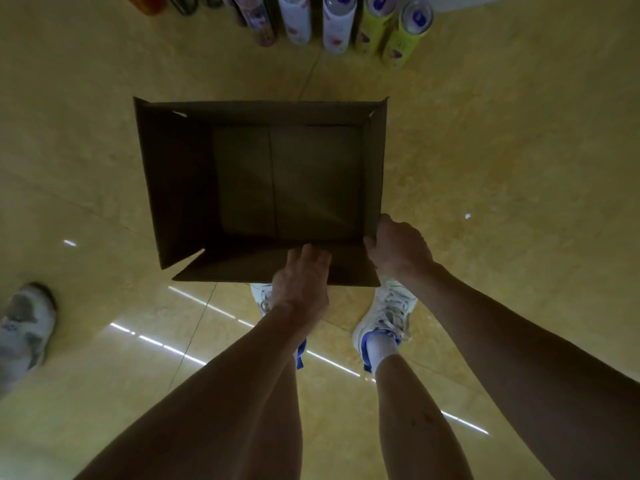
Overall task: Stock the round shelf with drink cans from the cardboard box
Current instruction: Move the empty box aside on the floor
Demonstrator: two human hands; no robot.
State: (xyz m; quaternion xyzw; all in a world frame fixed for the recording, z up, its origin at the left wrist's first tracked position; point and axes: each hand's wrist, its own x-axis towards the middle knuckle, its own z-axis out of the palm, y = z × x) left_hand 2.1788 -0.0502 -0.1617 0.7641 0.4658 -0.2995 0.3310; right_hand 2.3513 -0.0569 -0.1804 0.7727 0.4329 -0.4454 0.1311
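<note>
Zero cans in the open brown cardboard box. Your left hand lies flat on its near flap; your right hand grips its corner. Stocking looks done, so next you clear it away.

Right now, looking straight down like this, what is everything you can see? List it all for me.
box: one, brown cardboard, open with nothing inside, on the floor in the middle.
cans: at least seven, white, yellow-green, purple, red and dark, in a row at the top edge, partly cut off.
floor: one, glossy yellow tiles, all around.
grey shoe: one, grey and white, at the left edge, someone else's.
white shoes: two, white with blue, just behind the box.
left hand: one, fingers resting on the box's near flap.
right hand: one, gripping the box's near right corner.
</note>
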